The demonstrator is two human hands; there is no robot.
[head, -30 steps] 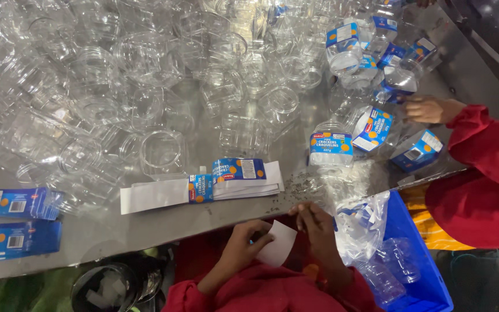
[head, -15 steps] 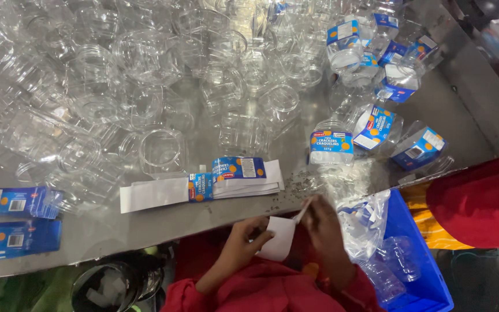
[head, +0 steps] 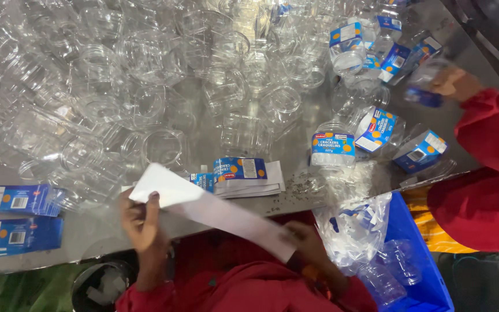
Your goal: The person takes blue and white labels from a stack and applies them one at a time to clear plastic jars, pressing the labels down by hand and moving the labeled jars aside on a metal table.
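At the table edge point(head: 59, 242), the left hand point(head: 141, 219) pinches one end of the long white strip point(head: 215, 211) and the right hand point(head: 301, 237) grips the other; it is best to keep it taut, away from the label stack point(head: 244, 176)

My view drops onto a grey metal table point(head: 295, 144) that fills most of the frame, its surface dull and speckled with crumbs near the bottom edge at the centre. The light is flat and cool from overhead and glints off the metal. Lower right, a blue plastic bin point(head: 428, 289) sits just below the table's edge. Lower left, a round black bucket point(head: 96, 286) stands on a green patch of floor point(head: 30, 292). Upper right, a dark strip runs beyond the table's corner.
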